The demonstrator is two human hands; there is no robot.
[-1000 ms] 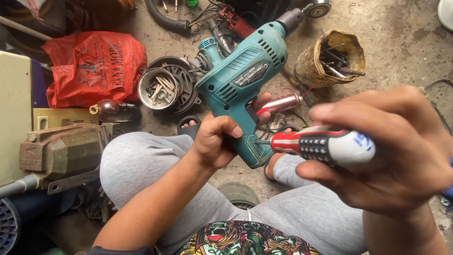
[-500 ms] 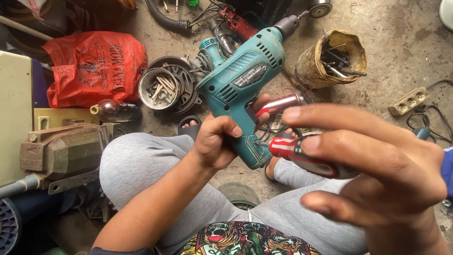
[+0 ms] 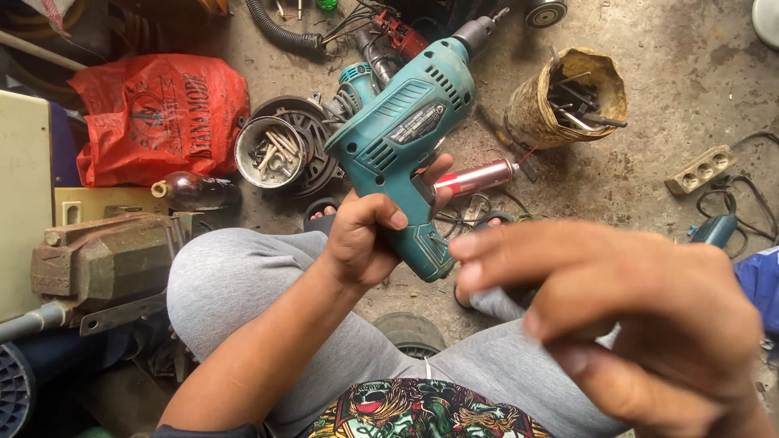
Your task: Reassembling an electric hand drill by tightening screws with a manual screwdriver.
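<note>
My left hand [image 3: 365, 235] grips the handle of a teal electric drill [image 3: 406, 138], held upright over my knees with its chuck pointing up and to the right. My right hand [image 3: 641, 316] is blurred in the foreground at the lower right, fingers drawn together, just right of the drill's handle base. Nothing shows in that hand from this angle; its palm side is hidden. A small red and silver tube [image 3: 475, 177] lies on the floor right behind the drill.
I sit on a concrete floor in grey trousers. Around me lie a red plastic bag [image 3: 158, 113], a round tin of bolts [image 3: 268, 150], a yellowed can of tools [image 3: 568, 97], a heavy vise [image 3: 105, 264], a brown bottle [image 3: 191, 192] and a power strip [image 3: 702, 169].
My right hand held a red, black and white screwdriver handle before; that handle no longer shows, and the hand has dropped lower and turned. The drill has stayed in my left hand.
</note>
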